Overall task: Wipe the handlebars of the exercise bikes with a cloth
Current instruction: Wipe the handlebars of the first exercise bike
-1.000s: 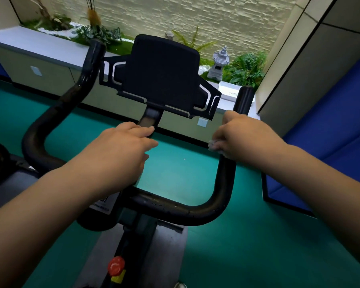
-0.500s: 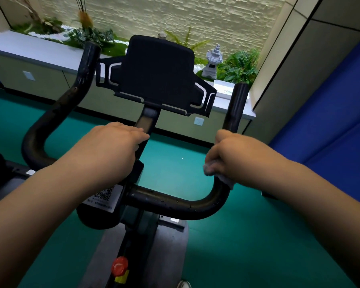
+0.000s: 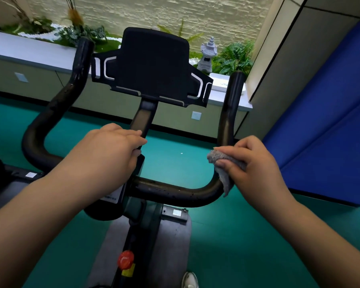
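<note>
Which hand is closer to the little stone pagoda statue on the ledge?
Right. The right hand, holding the grey cloth on the handlebar, sits below the stone pagoda statue. The left hand grips the center stem, farther left.

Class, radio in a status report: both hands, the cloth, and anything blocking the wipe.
Left hand grips the centre post. Right hand holds the grey cloth around the right bend of the handlebar. Nothing blocking the bar.
</note>
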A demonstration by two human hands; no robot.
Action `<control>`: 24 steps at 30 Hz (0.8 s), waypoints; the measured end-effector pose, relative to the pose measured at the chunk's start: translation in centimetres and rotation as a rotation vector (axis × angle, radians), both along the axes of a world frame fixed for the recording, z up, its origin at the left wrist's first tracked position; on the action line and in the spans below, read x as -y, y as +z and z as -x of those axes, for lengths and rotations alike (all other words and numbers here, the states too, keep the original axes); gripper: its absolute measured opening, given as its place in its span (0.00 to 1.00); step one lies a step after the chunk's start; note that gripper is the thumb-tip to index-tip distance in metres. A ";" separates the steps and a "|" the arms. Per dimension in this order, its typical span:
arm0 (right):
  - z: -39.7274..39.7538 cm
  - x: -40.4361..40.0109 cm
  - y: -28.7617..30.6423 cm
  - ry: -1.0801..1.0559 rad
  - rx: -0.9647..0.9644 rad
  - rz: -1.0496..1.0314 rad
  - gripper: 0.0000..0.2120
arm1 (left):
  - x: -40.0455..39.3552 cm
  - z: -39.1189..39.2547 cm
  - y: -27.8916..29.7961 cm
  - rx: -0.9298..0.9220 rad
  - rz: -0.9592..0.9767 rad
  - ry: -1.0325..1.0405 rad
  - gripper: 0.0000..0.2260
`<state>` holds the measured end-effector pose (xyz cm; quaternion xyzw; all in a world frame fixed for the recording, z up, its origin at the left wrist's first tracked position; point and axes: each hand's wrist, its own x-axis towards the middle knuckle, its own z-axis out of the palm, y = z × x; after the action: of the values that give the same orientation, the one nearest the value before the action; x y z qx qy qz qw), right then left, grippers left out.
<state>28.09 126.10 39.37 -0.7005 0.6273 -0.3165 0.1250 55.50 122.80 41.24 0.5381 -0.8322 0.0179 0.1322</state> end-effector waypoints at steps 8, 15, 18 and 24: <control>-3.0 -4.5 -2.5 -0.023 0.131 0.148 0.15 | -1.2 0.1 0.0 0.007 -0.005 -0.001 0.12; -2.9 -4.9 -2.9 -0.134 0.189 0.205 0.17 | -1.7 -0.2 -0.3 0.025 0.037 -0.034 0.14; -5.1 -6.4 -3.9 -0.119 0.206 0.230 0.20 | -1.9 -0.2 -0.5 0.008 0.034 -0.024 0.15; -4.4 -6.2 -3.8 -0.135 0.160 0.342 0.16 | -1.9 -0.5 -0.6 0.001 0.022 -0.035 0.16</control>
<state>32.53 132.28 35.56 -0.6404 0.5981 -0.4808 0.0324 56.03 124.70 40.64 0.5220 -0.8413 0.0249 0.1382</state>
